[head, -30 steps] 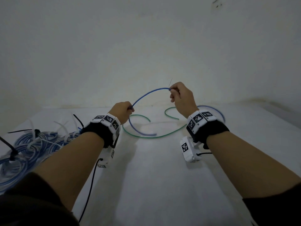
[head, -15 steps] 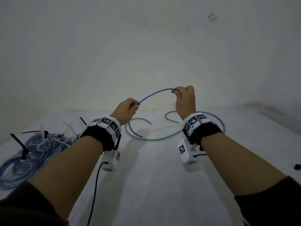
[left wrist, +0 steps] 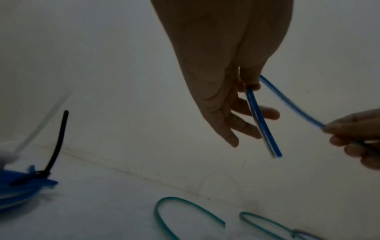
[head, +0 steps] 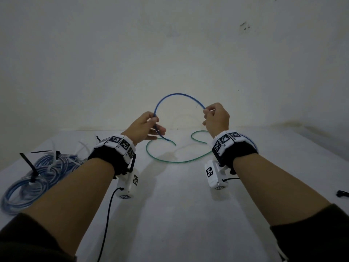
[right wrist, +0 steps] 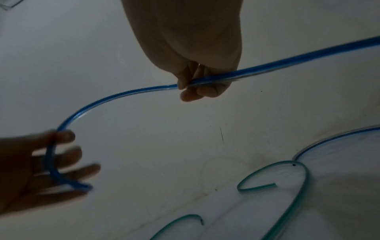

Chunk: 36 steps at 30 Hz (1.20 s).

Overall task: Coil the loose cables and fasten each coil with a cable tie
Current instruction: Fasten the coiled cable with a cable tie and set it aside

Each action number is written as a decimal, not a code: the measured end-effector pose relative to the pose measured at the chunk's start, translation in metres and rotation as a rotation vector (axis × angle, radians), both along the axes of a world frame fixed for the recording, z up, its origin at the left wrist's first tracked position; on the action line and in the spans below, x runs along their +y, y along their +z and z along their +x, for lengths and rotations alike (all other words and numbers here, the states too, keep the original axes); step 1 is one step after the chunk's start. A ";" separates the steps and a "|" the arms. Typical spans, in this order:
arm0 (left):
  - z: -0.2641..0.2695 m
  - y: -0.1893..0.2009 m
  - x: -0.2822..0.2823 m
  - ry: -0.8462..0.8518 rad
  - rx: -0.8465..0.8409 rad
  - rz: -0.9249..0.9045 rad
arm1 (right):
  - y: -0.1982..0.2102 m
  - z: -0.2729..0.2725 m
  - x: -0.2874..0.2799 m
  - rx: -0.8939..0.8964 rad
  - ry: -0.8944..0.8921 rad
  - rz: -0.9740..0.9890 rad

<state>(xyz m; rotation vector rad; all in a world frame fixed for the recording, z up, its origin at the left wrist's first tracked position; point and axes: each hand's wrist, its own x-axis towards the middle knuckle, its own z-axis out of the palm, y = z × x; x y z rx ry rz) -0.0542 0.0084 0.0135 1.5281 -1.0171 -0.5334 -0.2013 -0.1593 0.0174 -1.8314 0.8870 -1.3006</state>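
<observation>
1. The blue cable (head: 177, 95) arches above the table (head: 179, 205) at twelve o'clock; the left hand (head: 143, 127) pinches its free end, other fingers spread.
2. The right hand (head: 217, 118), fingers curled, grips the nearest three-o'clock stretch.
3. Bring right to left, loops matched.

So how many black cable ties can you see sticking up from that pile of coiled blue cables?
2. One black cable tie stands at the pile's front left; a second lies across the coils farther back. A black tip by the left wrist might be a third.
</observation>
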 end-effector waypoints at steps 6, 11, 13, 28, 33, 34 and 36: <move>-0.008 0.013 -0.011 0.097 0.126 -0.278 | -0.017 0.001 0.008 0.299 0.098 -0.090; -0.011 0.013 -0.016 0.035 -0.009 -0.235 | -0.019 -0.002 0.019 0.614 0.272 -0.311; -0.013 0.010 -0.015 0.044 -0.148 -0.206 | -0.017 -0.004 0.023 0.717 0.381 -0.402; -0.029 -0.012 -0.006 -0.016 -0.313 0.087 | -0.010 -0.002 0.032 0.328 0.606 -0.283; -0.045 -0.002 -0.007 -0.164 -0.019 0.078 | -0.003 -0.004 0.032 0.149 0.589 -0.227; -0.045 -0.001 -0.008 -0.184 0.024 0.059 | -0.004 -0.005 0.031 0.154 0.581 -0.229; -0.045 0.002 -0.007 -0.194 0.105 0.001 | -0.006 -0.009 0.027 0.178 0.562 -0.230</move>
